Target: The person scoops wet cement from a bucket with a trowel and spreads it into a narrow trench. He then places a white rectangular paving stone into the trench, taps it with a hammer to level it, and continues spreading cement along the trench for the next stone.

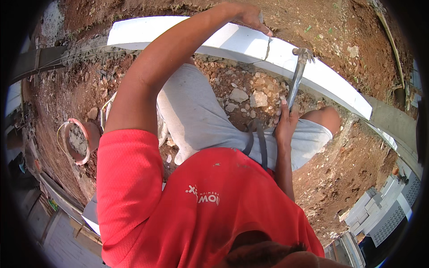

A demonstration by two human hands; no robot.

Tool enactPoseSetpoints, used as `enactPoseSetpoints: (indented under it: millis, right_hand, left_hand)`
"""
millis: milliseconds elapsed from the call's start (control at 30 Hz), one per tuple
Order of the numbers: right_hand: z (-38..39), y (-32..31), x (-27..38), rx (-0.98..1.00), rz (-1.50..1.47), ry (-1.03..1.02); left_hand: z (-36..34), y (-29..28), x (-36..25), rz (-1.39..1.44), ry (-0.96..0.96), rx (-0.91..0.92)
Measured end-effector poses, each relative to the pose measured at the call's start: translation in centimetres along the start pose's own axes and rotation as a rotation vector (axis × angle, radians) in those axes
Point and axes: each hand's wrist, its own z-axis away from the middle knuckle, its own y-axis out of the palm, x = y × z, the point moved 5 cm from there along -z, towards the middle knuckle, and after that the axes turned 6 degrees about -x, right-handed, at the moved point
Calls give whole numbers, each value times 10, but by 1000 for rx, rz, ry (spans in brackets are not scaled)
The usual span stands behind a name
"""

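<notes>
In my right hand (286,125) is a claw hammer (296,82), gripped by its handle with the head up beside the white block on the right (330,73). Across the far side runs a low, narrow row of white blocks, which bends in the fisheye view. My left arm stretches over the longer white block (152,30). My left hand (250,17) rests near its right end, a finger extended down to the joint between the two blocks. Its other fingers are partly hidden. A rough grey seam of mortar shows in that joint.
Broken stones (258,99) and reddish soil lie between my legs and the row. At left stands a bucket (81,142) with grey mortar inside. A thin string (85,52) runs to the row's left end. Grey blocks (373,207) are stacked at lower right.
</notes>
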Motion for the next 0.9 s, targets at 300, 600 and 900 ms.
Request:
enactPoseSetpoints:
  millis: [300,600,900]
  right_hand:
    - [-7,0,-8,63,30,-56]
    - [-20,4,-26,27,265,-141]
    - [-25,3,-22,66,344,-179]
  left_hand:
    - [-50,57,-19,101,3,111]
    - [-30,26,-46,-115,60,56]
    - [-43,37,-28,-104,70,45]
